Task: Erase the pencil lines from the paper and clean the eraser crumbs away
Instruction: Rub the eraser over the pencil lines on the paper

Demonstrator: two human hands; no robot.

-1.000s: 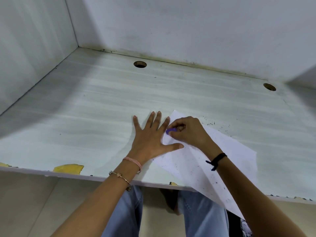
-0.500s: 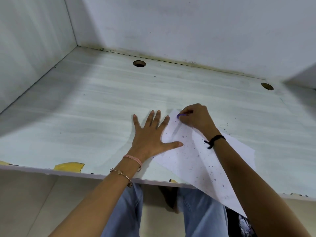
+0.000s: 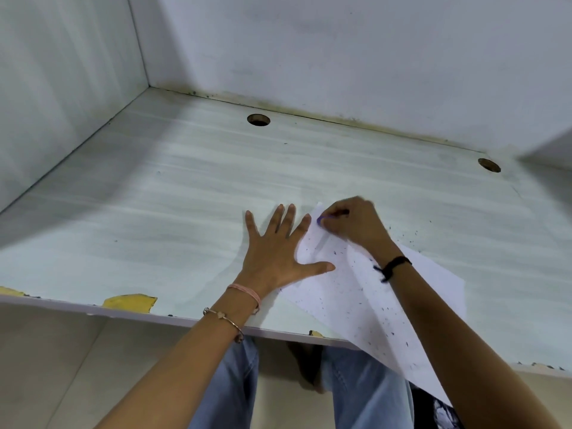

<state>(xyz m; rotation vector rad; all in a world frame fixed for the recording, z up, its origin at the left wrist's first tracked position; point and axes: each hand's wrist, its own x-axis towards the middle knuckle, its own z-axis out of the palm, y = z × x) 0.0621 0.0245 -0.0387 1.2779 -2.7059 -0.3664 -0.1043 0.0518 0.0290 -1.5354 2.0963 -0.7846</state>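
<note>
A white sheet of paper [image 3: 349, 292] lies slanted on the pale desk [image 3: 185, 205], its near corner hanging over the front edge. Dark eraser crumbs [image 3: 335, 252] are scattered over the sheet and on the desk to its right. My left hand [image 3: 278, 252] lies flat with fingers spread, its thumb and forefinger pressing the paper's left edge. My right hand [image 3: 353, 222] is closed on a small purple eraser [image 3: 320, 219], which touches the paper near its far corner. That hand is blurred.
Two round cable holes [image 3: 258, 119] [image 3: 489, 165] sit near the back wall. Walls close the desk at the left and back. Yellow chipped patches [image 3: 130, 302] mark the front edge. My knees in blue jeans [image 3: 365, 385] are under the desk.
My right hand went from the paper's middle up to its far corner with the eraser, then came slightly back. My left hand stayed in place. More crumbs show on the sheet.
</note>
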